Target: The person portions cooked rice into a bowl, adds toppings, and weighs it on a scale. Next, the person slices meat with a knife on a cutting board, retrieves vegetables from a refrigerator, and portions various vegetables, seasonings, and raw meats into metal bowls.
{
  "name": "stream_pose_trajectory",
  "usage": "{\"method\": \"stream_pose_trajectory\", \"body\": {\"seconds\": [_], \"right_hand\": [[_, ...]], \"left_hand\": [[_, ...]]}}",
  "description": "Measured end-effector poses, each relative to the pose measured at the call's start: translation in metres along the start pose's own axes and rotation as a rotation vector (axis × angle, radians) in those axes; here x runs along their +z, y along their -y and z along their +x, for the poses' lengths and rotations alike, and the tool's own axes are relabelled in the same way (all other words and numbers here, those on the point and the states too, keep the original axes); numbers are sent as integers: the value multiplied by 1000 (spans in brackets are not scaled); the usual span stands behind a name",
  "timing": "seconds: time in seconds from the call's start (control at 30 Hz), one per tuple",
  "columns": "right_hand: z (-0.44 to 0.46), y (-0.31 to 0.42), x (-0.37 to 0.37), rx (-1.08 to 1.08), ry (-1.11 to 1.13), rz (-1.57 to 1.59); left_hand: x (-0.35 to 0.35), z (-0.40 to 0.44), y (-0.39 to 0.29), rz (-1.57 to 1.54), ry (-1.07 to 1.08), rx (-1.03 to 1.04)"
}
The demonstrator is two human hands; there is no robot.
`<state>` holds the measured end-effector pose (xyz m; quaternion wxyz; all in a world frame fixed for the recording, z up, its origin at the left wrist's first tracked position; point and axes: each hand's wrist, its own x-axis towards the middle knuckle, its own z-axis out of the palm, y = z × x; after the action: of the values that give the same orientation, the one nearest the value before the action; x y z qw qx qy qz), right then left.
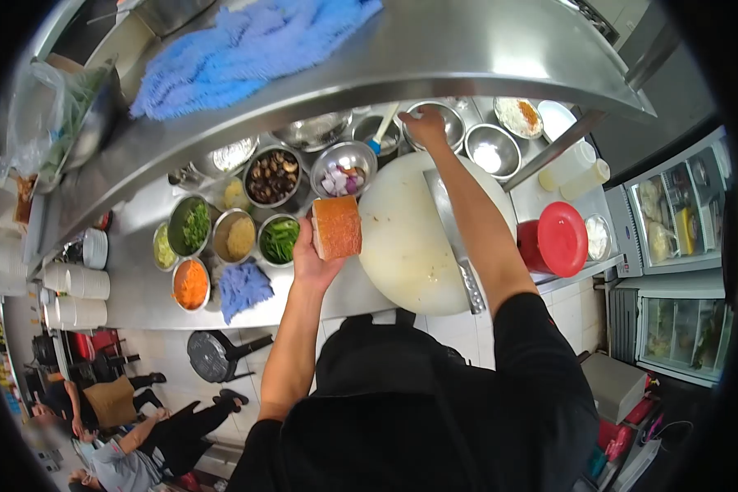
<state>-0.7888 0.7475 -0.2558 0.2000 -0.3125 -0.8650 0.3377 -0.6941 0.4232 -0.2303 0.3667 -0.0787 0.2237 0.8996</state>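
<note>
In my left hand [313,256] rests a thick block of roasted pork belly [337,227], its browned skin facing up; the fingers are wrapped around its left side and underside. My right hand [428,129] reaches past the board to a steel bowl [451,123], fingers closed at its left rim. A round white cutting board [394,238] lies between my arms. On it is a cleaver [444,215] with a patterned metal handle, partly beside my right forearm. A brush [383,129] with a blue head leans in a steel pot left of my right hand.
Bowls of chopped onion [342,178], mushrooms [274,175], green pieces [280,239] and shredded carrot [191,284] stand at left, near a blue cloth [244,290]. A steel shelf [500,70] overhangs the back. A red container [559,239] stands at right. Two people [139,439] are at lower left.
</note>
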Motion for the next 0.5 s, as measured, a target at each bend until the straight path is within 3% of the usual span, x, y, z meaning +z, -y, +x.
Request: {"method": "stream_pose_trajectory", "body": {"seconds": [0.07, 0.2, 0.43, 0.5], "right_hand": [[58, -21, 59, 34, -43, -31], [71, -9, 74, 114, -34, -41], [54, 2, -27, -171, -302, 136], [45, 13, -60, -281, -377, 160]], "left_hand": [[13, 4, -20, 121, -5, 20], [7, 24, -53, 130, 48, 19], [3, 99, -67, 198, 166, -34], [13, 123, -58, 255, 73, -42]]}}
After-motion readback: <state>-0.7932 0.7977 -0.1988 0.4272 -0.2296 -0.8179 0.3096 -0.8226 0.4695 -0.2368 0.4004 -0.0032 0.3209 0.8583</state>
